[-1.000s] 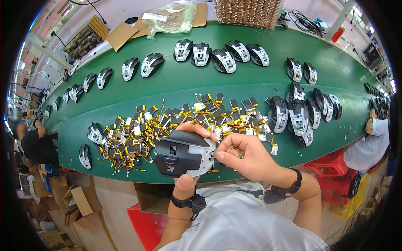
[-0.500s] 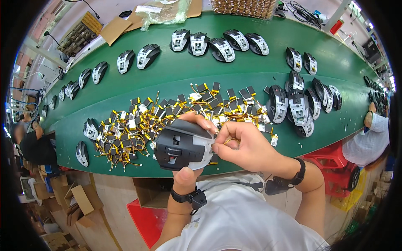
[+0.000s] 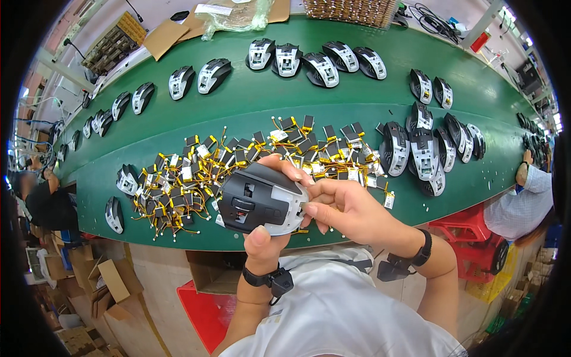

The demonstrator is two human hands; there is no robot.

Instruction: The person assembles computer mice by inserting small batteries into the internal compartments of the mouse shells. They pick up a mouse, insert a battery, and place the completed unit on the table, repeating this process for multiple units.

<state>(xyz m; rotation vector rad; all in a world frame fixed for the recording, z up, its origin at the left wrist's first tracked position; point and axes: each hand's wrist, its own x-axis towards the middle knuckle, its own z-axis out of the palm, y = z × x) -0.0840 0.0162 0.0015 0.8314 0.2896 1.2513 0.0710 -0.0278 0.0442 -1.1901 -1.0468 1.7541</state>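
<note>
black-and-white mouse shell (image 3: 257,201) sits between both hands (image 3: 355,211) near wired batteries (image 3: 187,174)

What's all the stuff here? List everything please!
Held mouse: one, black and white, middle
Other mice: many, black and white, on table
Batteries: too many to count, mostly black and yellow, table
Table: one, green, across the middle
Plastic bag: one, clear, far edge
Cables: several, black, far right
Cardboard boxes: several, brown, lower left
Plastic things: several, red, below table
Other people: two, dark and pale clothes, edges
Wristbands: two, black, wrists
Shirt: one, white, bottom middle
Left fingers: one hand, bare, around held mouse
Right fingers: one hand, bare, mouse's white end
</note>
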